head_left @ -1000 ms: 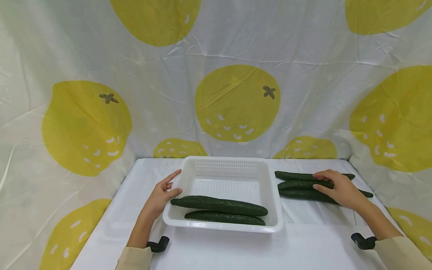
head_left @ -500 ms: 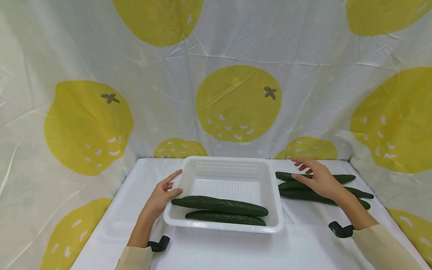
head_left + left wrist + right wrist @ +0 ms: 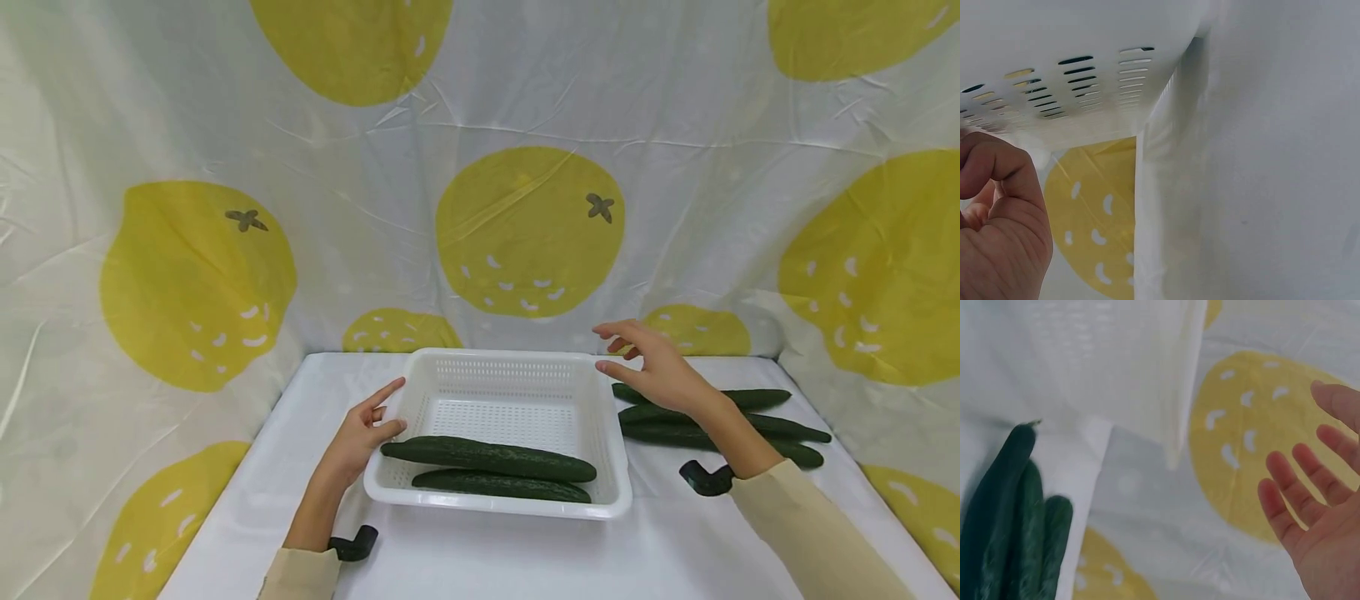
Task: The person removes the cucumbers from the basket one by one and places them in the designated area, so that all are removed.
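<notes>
A white plastic basket with perforated walls stands mid-table. Inside, two dark green cucumbers lie side by side along the near wall, the longer cucumber behind the shorter cucumber. My left hand holds the basket's left rim, thumb on top; the left wrist view shows curled fingers below the slotted wall. Raised near the basket's far right corner, my right hand has spread, relaxed fingers and holds nothing. Below it on the table lie three cucumbers, partly hidden by the forearm in the head view.
A white cloth covers the table. A lemon-print curtain hangs behind the table and along both sides. Each wrist carries a black camera mount, the right mount over the table right of the basket.
My right hand has lifted off the cucumbers on the right and moved left and up, toward the basket's far right corner, carrying nothing. My left hand and the basket stay put.
</notes>
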The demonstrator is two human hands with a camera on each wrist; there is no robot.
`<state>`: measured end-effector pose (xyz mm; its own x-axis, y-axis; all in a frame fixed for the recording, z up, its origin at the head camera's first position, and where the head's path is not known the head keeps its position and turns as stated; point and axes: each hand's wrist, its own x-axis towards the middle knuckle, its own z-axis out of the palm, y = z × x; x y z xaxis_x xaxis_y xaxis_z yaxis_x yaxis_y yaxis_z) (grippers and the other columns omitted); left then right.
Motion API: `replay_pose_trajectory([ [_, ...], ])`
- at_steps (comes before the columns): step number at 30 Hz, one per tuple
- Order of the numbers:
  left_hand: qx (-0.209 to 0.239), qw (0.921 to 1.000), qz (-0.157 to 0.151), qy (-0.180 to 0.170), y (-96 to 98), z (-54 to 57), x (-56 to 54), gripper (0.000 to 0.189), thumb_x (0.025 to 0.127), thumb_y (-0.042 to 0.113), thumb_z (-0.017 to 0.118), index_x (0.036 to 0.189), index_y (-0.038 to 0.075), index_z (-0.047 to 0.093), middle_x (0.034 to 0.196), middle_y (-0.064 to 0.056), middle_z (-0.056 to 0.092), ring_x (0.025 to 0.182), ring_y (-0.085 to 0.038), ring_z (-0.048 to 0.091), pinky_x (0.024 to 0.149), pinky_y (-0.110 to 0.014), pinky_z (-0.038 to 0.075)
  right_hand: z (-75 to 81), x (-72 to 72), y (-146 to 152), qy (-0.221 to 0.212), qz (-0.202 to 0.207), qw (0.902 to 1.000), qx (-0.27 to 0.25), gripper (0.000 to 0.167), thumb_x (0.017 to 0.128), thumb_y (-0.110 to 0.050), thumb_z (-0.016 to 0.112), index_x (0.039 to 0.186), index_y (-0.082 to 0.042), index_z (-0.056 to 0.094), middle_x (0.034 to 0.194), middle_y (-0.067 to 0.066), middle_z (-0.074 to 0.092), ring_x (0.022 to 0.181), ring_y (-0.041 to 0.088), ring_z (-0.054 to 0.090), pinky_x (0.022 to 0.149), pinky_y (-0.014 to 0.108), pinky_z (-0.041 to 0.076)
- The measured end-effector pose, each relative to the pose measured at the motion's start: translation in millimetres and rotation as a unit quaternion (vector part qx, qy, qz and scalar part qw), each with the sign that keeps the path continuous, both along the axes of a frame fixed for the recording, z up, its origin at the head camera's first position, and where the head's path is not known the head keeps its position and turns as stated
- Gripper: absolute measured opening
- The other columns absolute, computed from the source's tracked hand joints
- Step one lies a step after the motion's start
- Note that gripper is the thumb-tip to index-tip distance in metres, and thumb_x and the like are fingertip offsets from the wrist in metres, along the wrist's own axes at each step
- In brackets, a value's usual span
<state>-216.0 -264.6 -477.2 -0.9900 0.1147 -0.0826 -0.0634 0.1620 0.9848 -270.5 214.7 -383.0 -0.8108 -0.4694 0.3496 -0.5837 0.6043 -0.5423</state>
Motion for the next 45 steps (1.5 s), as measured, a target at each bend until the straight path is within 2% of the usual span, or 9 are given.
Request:
replay_pose_trajectory([
  [4, -0.001, 1.0, 0.003, -0.001, -0.1, -0.9, 0.6, 0.077, 0.093, 0.003, 0.071, 0.159, 0.028, 0.041, 0.122, -0.025, 0.069, 0.094, -0.018, 0.07, 0.079, -0.03, 0.06, 7.8, -3.0, -20.7, 0.006, 0.021, 0.9998, -0.006, 0.053, 0.096, -0.03, 0.074, 0.145, -0.017, 0.056, 0.136, 0.006, 0.06, 0.113, 0.031, 0.065, 0.093, 0.049, 0.054],
  [12, -0.011, 0.9999, 0.005, 0.002, 0.6, -0.9, 2.7, 0.076, 0.093, 0.005, 0.072, 0.158, 0.029, 0.043, 0.12, -0.025, 0.069, 0.09, -0.016, 0.067, 0.079, -0.028, 0.058, 19.3, -8.1, -56.2, 0.004, 0.06, 0.9981, -0.009, 0.052, 0.096, -0.031, 0.074, 0.144, -0.018, 0.058, 0.13, 0.004, 0.062, 0.113, 0.025, 0.064, 0.093, 0.047, 0.055],
  [19, -0.009, 0.9999, 0.003, 0.003, 0.3, 1.4, 0.2, 0.076, 0.093, 0.004, 0.071, 0.158, 0.029, 0.042, 0.122, -0.026, 0.068, 0.093, -0.019, 0.069, 0.079, -0.03, 0.06, 21.4, -11.1, -85.6, -0.016, 0.1, 0.9943, -0.033, 0.049, 0.098, -0.028, 0.071, 0.144, -0.015, 0.058, 0.134, 0.007, 0.062, 0.117, 0.031, 0.062, 0.095, 0.05, 0.053],
  [25, -0.01, 0.9999, 0.005, 0.0, 0.5, -0.9, -0.9, 0.076, 0.093, 0.004, 0.071, 0.158, 0.03, 0.043, 0.121, -0.026, 0.068, 0.094, -0.019, 0.069, 0.08, -0.029, 0.059, 12.4, -11.0, -105.4, -0.044, 0.12, 0.9911, -0.038, 0.045, 0.098, -0.027, 0.072, 0.14, -0.016, 0.06, 0.135, 0.006, 0.063, 0.116, 0.033, 0.063, 0.094, 0.05, 0.053],
  [28, -0.014, 0.9999, 0.006, 0.002, 0.1, -1.6, -0.7, 0.075, 0.093, 0.005, 0.071, 0.158, 0.031, 0.043, 0.12, -0.026, 0.068, 0.093, -0.018, 0.068, 0.08, -0.029, 0.058, 5.9, -10.8, -114.1, -0.047, 0.127, 0.9903, -0.031, 0.044, 0.098, -0.027, 0.072, 0.139, -0.016, 0.061, 0.135, 0.005, 0.063, 0.113, 0.03, 0.063, 0.092, 0.049, 0.054],
  [35, -0.015, 0.9998, 0.009, 0.003, -0.6, -1.3, 0.2, 0.075, 0.093, 0.005, 0.071, 0.158, 0.031, 0.043, 0.122, -0.026, 0.068, 0.095, -0.02, 0.068, 0.081, -0.029, 0.059, -4.5, -4.2, -134.1, -0.073, 0.164, 0.9836, -0.02, 0.043, 0.098, -0.026, 0.071, 0.138, -0.014, 0.061, 0.133, 0.004, 0.063, 0.113, 0.031, 0.063, 0.093, 0.05, 0.054],
  [38, -0.013, 0.9999, 0.01, -0.001, 0.2, -0.8, 0.6, 0.075, 0.093, 0.005, 0.071, 0.158, 0.031, 0.043, 0.125, -0.028, 0.067, 0.098, -0.023, 0.069, 0.081, -0.029, 0.059, -10.5, -0.8, -139.9, -0.094, 0.175, 0.98, -0.006, 0.042, 0.099, -0.027, 0.07, 0.138, -0.014, 0.061, 0.133, 0.002, 0.063, 0.114, 0.027, 0.063, 0.095, 0.052, 0.053],
  [45, -0.009, 0.9999, 0.01, -0.005, 1.5, 0.9, 1.4, 0.076, 0.093, 0.004, 0.07, 0.158, 0.031, 0.042, 0.132, -0.026, 0.066, 0.104, -0.025, 0.07, 0.083, -0.031, 0.06, -28.6, 5.3, -146.3, -0.13, 0.198, 0.9709, 0.038, 0.041, 0.101, -0.033, 0.068, 0.137, -0.016, 0.062, 0.13, -0.002, 0.065, 0.114, 0.025, 0.063, 0.096, 0.044, 0.054],
])
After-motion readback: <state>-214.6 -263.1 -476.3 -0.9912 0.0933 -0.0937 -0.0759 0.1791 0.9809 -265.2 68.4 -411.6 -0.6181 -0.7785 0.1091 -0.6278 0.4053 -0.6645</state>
